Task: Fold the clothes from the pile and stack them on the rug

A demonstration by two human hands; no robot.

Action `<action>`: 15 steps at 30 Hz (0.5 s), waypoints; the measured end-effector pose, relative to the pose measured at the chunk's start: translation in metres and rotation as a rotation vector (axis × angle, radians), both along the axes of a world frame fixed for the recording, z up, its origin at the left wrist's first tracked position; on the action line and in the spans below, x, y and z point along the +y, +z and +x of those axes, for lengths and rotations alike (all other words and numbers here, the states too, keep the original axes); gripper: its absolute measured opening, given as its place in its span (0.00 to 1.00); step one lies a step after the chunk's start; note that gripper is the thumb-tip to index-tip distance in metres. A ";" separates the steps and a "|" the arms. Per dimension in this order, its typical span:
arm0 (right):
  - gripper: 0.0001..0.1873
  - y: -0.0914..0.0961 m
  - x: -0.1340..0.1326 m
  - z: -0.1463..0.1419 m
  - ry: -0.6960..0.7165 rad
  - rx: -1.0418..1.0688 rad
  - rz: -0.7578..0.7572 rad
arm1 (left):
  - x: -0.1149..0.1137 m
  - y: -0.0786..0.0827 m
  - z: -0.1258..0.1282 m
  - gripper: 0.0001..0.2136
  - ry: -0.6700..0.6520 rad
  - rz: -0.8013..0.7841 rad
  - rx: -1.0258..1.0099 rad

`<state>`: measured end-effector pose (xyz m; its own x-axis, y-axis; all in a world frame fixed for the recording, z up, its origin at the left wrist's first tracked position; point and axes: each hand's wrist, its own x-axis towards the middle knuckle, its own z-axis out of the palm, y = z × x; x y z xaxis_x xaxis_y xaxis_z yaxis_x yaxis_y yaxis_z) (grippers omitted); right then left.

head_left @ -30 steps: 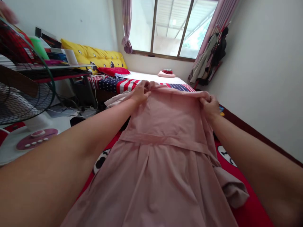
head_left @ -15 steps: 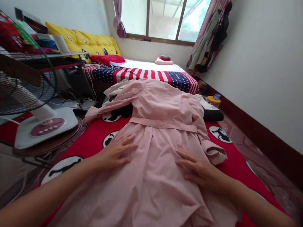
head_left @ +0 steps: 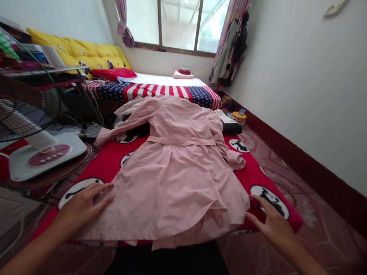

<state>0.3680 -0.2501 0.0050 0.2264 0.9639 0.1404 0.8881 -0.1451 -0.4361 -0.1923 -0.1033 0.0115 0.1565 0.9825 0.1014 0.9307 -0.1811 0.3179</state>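
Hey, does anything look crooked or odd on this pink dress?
Yes. On the dress, the hem is uneven: toward the right hand, the upper layer rides up in a curve, exposing fabric beneath. The left sleeve reaches outward, while the right sleeve lies along the side. No spill or tear shows.

A low bed [head_left: 160,90] is draped in a red, white and navy stars-and-stripes cloth. On its left end, a shiny red pillow [head_left: 113,74] lies before a yellow tufted cushion [head_left: 82,50]; further right on the bed sits a small stack of folded pink and red fabric [head_left: 184,74]. Above the bed is a brown-framed sliding window [head_left: 179,26]. Right of the bed hang grey and black clothes [head_left: 226,51]. Nearer than the bed, to its left, stands a white electric fan [head_left: 33,130] with a pink control panel.
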 end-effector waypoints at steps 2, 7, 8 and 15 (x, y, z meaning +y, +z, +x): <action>0.33 -0.006 -0.003 -0.009 0.021 0.068 0.008 | -0.004 -0.001 0.005 0.23 0.051 -0.033 0.004; 0.38 -0.014 0.012 -0.040 -0.068 0.021 0.138 | -0.005 -0.005 0.019 0.26 0.106 -0.103 -0.026; 0.37 -0.015 0.016 -0.046 -0.083 -0.004 0.164 | -0.005 -0.005 0.021 0.25 0.100 -0.086 -0.040; 0.16 -0.014 0.031 -0.045 -0.031 0.011 0.377 | -0.005 -0.003 0.014 0.23 0.156 -0.057 -0.145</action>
<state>0.3225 -0.2187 -0.0089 0.2577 0.8376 0.4817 0.8809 0.0012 -0.4733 -0.1782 -0.1082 0.0084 -0.0099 0.9984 0.0551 0.8899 -0.0163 0.4560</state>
